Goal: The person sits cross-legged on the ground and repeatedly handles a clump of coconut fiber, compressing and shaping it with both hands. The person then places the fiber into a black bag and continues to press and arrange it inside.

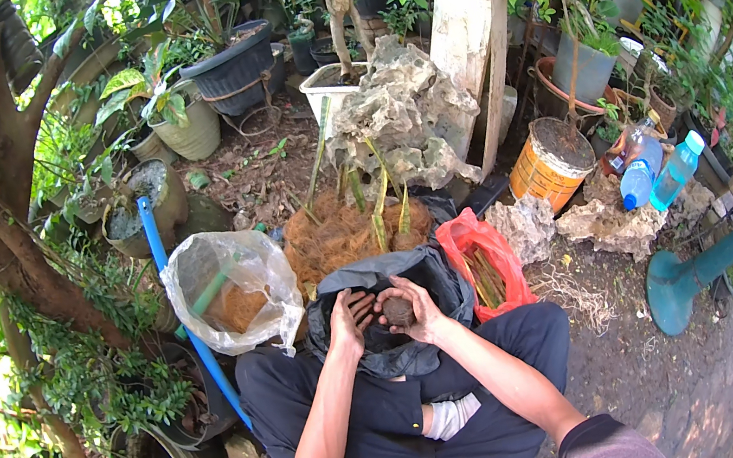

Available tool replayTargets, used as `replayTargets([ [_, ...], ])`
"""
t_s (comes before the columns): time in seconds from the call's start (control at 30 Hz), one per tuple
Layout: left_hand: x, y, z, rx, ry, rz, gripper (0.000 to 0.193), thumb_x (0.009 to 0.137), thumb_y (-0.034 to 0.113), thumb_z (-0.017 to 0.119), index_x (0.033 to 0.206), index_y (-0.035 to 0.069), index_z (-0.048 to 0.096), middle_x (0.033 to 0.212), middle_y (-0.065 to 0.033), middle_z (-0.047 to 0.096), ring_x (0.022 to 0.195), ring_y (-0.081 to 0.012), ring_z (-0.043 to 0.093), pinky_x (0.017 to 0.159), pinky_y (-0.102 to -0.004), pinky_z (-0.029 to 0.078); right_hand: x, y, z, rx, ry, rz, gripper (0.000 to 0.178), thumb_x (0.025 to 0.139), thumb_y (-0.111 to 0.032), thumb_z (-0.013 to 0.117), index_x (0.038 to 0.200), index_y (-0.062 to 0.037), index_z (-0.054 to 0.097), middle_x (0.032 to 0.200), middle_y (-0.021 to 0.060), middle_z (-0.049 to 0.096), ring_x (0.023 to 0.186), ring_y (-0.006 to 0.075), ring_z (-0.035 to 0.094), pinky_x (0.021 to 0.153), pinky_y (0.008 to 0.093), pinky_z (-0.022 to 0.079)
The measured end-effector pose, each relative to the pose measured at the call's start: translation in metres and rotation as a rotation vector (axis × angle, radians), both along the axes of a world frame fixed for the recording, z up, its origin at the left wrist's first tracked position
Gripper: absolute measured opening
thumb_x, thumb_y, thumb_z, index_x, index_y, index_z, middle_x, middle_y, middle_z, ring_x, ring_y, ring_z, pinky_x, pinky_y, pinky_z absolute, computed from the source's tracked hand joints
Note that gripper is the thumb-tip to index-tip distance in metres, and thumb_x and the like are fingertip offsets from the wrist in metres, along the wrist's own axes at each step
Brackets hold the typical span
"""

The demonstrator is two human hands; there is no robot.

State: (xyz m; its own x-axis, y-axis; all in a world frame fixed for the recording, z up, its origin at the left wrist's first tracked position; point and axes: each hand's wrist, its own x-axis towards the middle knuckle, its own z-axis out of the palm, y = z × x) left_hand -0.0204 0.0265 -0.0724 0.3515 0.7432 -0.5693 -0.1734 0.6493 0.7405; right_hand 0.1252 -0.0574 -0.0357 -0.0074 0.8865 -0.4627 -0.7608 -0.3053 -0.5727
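Over the mouth of a black plastic bag point(341, 279) in my lap, both hands face each other. My right hand point(421, 301) is closed around a dark brown clump of soil point(399, 312), roughly ball-shaped. Beside it, my left hand point(345, 324) has its fingers stretched and apart, holding nothing. The bag's inside is dark, so its contents are hard to make out. Just beyond lies a heap of brown coconut fibre point(321, 235) with upright snake plant leaves point(379, 227) in it.
A clear plastic bag point(207, 294) with brown fibre stands left, by a blue pipe point(179, 293). At right are a red bag point(458, 249) of long leaves, plastic bottles point(677, 173) and a green cone-shaped object point(672, 291). A large rock point(411, 110) and potted plants stand behind.
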Motion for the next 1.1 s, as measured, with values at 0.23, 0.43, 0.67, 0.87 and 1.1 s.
replayTargets([
  [0.23, 0.006, -0.013, -0.008, -0.014, 0.007, 0.037, 0.051, 0.099, 0.046, 0.046, 0.125, 0.003, 0.056, 0.122, -0.0152, 0.068, 0.117, -0.0260, 0.058, 0.101, -0.0395, 0.039, 0.003, 0.005, -0.021, 0.064, -0.289, -0.050, 0.034, 0.093, -0.031, 0.071, 0.074, -0.0041, 0.063, 0.057, 0.0024, 0.057, 0.043, 0.0123, 0.054, 0.036, 0.0251, 0.034],
  [0.43, 0.023, -0.030, -0.022, -0.164, -0.064, 0.073, 0.056, 0.098, 0.052, 0.045, 0.118, 0.002, 0.057, 0.109, -0.0155, 0.068, 0.105, -0.0273, 0.062, 0.092, -0.0407, 0.046, 0.001, 0.003, -0.016, 0.185, -0.813, -0.232, 0.035, 0.097, -0.027, 0.066, 0.076, 0.0011, 0.064, 0.057, 0.0045, 0.060, 0.049, 0.0102, 0.057, 0.044, 0.0271, 0.042],
  [0.67, 0.033, -0.040, 0.013, -0.342, -0.505, 0.195, 0.041, 0.098, 0.049, 0.050, 0.104, 0.010, 0.062, 0.097, -0.0034, 0.066, 0.090, -0.0166, 0.067, 0.079, -0.0351, 0.057, -0.009, -0.009, -0.004, 0.712, -1.707, -0.076, 0.036, 0.094, -0.029, 0.060, 0.116, -0.0006, 0.065, 0.119, 0.0131, 0.066, 0.114, 0.0301, 0.061, 0.105, 0.0436, 0.040],
  [0.87, 0.027, -0.029, -0.001, -0.406, -0.461, 0.267, 0.031, 0.102, 0.038, 0.052, 0.086, 0.012, 0.058, 0.073, 0.0001, 0.063, 0.066, -0.0166, 0.065, 0.064, -0.0313, 0.057, -0.007, -0.009, -0.001, 0.836, -1.681, -0.144, 0.025, 0.092, -0.022, 0.063, 0.104, -0.0020, 0.069, 0.108, 0.0106, 0.070, 0.106, 0.0262, 0.064, 0.100, 0.0422, 0.044],
  [1.1, 0.023, -0.021, -0.003, -0.267, -0.394, 0.278, 0.037, 0.103, 0.039, 0.055, 0.074, 0.017, 0.051, 0.058, 0.0029, 0.049, 0.049, -0.0127, 0.052, 0.047, -0.0291, 0.048, -0.007, -0.010, 0.000, 0.870, -1.743, -0.210, 0.022, 0.088, -0.021, 0.068, 0.100, -0.0027, 0.071, 0.107, 0.0102, 0.070, 0.099, 0.0278, 0.065, 0.094, 0.0412, 0.047],
])
